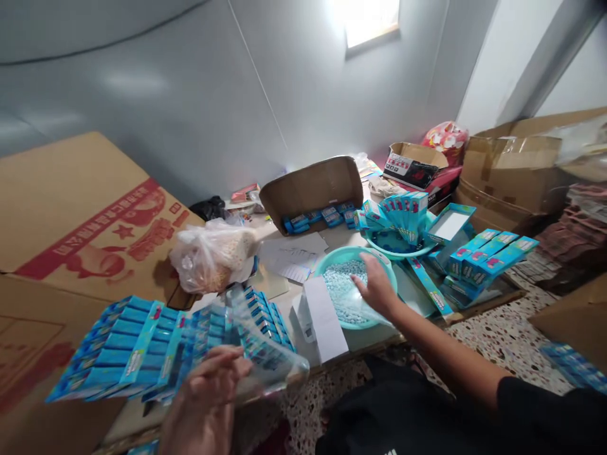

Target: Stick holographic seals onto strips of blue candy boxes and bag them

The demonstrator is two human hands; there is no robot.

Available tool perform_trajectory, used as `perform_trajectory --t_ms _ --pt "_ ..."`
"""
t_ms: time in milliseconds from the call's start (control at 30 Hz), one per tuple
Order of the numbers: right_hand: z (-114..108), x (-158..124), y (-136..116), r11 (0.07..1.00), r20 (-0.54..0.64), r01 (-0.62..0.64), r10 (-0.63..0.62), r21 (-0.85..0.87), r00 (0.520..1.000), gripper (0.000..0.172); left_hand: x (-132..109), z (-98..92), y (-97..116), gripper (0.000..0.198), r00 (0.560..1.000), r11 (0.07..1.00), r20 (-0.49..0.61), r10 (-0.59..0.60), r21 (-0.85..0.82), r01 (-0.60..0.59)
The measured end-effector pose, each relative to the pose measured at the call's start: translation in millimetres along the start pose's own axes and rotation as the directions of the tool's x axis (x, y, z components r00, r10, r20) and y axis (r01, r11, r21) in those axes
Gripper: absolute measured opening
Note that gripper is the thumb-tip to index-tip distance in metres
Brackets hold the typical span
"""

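My right hand (378, 285) reaches over the right part of a turquoise basin (392, 278). Its thumb and forefinger stand apart, with no object visible between them. Small pale-blue beads (342, 284) fill the basin, and something clear and smeared lies below the hand. At lower left, my left hand (213, 379) is blurred, its fingers bent towards a clear plastic sheet or tray (279, 363). Whether it touches this plastic cannot be made out. Small blue packs (265, 316) lie in rows under the plastic. Left of that hand is a fanned stack of blue packets (128, 347).
A folded white card (324, 316) stands left of the basin. Behind are a second basin (379, 248) of blue boxes, a brown open carton (313, 189) and a knotted plastic bag (213, 253). Blue boxes (490, 253) stand at right. A large carton (95, 215) rises at left.
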State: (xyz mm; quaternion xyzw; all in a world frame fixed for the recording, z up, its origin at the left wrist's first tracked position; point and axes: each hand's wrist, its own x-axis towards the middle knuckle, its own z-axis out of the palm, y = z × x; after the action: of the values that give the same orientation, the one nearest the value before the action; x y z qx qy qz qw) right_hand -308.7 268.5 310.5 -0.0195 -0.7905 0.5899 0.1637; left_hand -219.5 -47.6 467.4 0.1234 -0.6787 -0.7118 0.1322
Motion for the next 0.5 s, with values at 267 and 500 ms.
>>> perform_trajectory --t_ms 267,500 --pt "58.9 -36.3 -69.8 0.595 0.786 -0.627 -0.013 0.503 0.619 0.092 0.0 10.2 6.7 0.033 0.929 0.984 0.329 0.169 -0.002 -0.179" --pt "46.0 -51.7 -111.5 0.484 0.662 -0.548 -0.091 0.682 0.744 0.034 14.8 -4.0 4.6 0.039 0.982 0.992 0.146 0.118 -0.067 -0.109"
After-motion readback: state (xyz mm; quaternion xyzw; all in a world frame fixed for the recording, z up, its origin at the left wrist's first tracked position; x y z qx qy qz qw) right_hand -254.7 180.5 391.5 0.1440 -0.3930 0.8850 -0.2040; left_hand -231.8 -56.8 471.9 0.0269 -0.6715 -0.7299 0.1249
